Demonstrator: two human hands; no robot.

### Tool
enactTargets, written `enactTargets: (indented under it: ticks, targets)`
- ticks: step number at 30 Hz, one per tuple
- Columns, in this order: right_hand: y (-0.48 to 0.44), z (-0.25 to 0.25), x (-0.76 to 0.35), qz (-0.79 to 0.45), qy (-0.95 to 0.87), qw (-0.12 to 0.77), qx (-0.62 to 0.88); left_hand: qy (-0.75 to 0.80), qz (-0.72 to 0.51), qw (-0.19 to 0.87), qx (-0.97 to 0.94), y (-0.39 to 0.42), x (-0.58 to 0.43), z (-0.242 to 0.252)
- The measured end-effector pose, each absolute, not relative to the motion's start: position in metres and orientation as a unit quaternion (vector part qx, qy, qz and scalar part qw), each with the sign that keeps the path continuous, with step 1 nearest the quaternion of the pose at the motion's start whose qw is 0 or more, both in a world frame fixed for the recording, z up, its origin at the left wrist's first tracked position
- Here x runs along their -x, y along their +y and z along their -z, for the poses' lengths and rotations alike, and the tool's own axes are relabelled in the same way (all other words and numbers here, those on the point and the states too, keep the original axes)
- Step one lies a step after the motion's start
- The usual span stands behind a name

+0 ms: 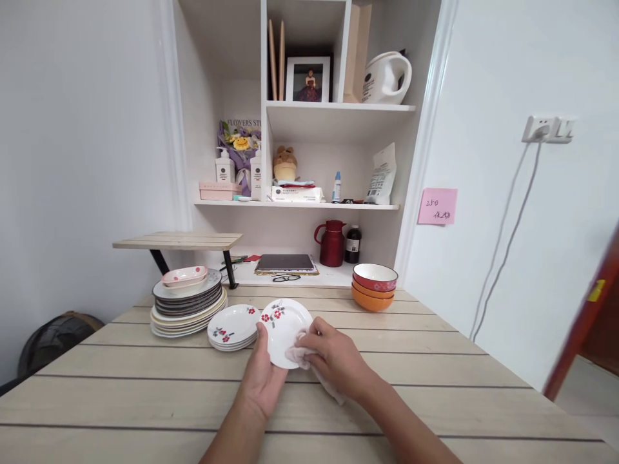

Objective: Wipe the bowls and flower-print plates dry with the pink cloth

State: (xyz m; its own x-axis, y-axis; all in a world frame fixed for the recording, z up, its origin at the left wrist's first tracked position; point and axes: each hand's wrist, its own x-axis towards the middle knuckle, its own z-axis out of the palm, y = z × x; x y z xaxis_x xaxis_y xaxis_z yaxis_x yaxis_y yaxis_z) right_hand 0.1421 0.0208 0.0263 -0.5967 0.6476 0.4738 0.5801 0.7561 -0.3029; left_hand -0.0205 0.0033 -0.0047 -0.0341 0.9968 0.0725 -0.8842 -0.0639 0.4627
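A small white plate (283, 332) with red flowers is tilted up above the table, its left edge gripped by my left hand (264, 374). My thumb lies on the plate's face and the other fingers are behind it. Bunched in my right hand (336, 357) is a whitish cloth (300, 351), pressed against the plate's lower right; part of it hangs below the hand. Just left of the held plate, a short stack of matching flowered plates (232, 325) rests on the table.
Larger plates (188, 309) are piled at the left, topped by a pink-dotted dish (184, 276), near a raised wooden stand (178, 241). Stacked red and orange bowls (374, 287) sit at the back right. Behind are a laptop (284, 262), glasses (286, 278) and a red jug (332, 243).
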Motion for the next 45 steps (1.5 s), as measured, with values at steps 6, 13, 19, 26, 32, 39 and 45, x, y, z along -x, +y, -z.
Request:
enactTargets:
  ticks: [6, 13, 19, 26, 32, 39, 45]
  targets:
    - [0.021, -0.021, -0.132, -0.056, -0.894, 0.292, 0.335, 0.15, -0.624, 0.734, -0.221, 0.001, 0.01, 0.009]
    - [0.03, -0.025, -0.133, -0.049, -0.829, 0.358, 0.427, 0.16, -0.579, 0.762, -0.241, -0.002, -0.001, 0.012]
    - [0.039, -0.022, -0.142, -0.04, -0.811, 0.35, 0.467, 0.126, -0.624, 0.735, -0.231, 0.003, 0.007, 0.014]
    - [0.026, -0.022, -0.14, -0.074, -0.858, 0.303, 0.409, 0.102, -0.718, 0.666, -0.174, 0.012, 0.029, 0.013]
    - [0.012, -0.022, -0.128, -0.072, -0.892, 0.278, 0.349, 0.144, -0.678, 0.694, -0.193, 0.004, 0.024, 0.008]
    - [0.027, -0.024, -0.131, -0.037, -0.836, 0.343, 0.426, 0.175, -0.573, 0.766, -0.234, -0.005, -0.001, 0.009]
    - [0.043, -0.021, -0.147, -0.044, -0.794, 0.347, 0.497, 0.126, -0.618, 0.738, -0.237, 0.005, 0.006, 0.018]
